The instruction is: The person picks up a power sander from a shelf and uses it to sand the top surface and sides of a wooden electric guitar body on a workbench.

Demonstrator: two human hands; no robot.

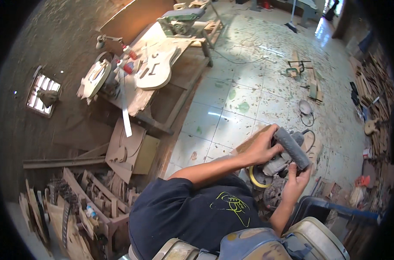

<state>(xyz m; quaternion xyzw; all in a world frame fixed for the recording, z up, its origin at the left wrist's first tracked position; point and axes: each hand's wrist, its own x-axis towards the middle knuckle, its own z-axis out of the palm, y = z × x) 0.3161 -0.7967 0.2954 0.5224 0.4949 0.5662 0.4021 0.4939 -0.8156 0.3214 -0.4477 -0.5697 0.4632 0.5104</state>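
In front of my body, between my two hands, is a dark grey, roll-shaped piece (292,148) with a rough-looking surface. My left hand (265,145) closes on its upper left end, thumb along the near side. With fingers curled, my right hand (297,178) grips its lower right end from below. Directly beneath the roll is a grey power tool (275,165), partly hidden by it and my hands. A yellow ring (258,178) lies beside the tool, near my left forearm. Just below my right wrist is a round, dusty grey part (273,193).
At the left, a workbench (179,93) bears a pale guitar body (155,71), a steel ruler (125,104) and red-and-white bottles (126,66). Clamps (297,68) and a corded round item (305,107) lie on the littered tile floor. Scrap wood (381,89) lines the right wall.
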